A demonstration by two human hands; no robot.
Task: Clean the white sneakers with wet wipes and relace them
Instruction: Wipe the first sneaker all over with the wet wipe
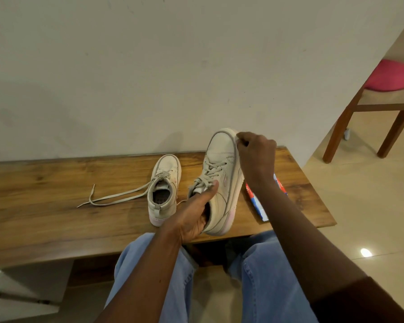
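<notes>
A laced white sneaker (222, 173) is tilted up off the wooden bench (56, 206), toe pointing away from me. My left hand (194, 215) grips it at the collar, fingers inside the opening and thumb over the tongue. My right hand (254, 152) has curled fingers pinching a small white wipe (238, 141) against the sole edge near the toe. The second white sneaker (163, 190) stands on the bench to the left, its loosened lace (117, 198) trailing leftward across the wood.
A blue, red and white wet-wipe pack (258, 203) lies on the bench under my right forearm. The wall runs just behind the bench. A wooden chair (378, 108) with a pink cushion stands at the right on the tiled floor.
</notes>
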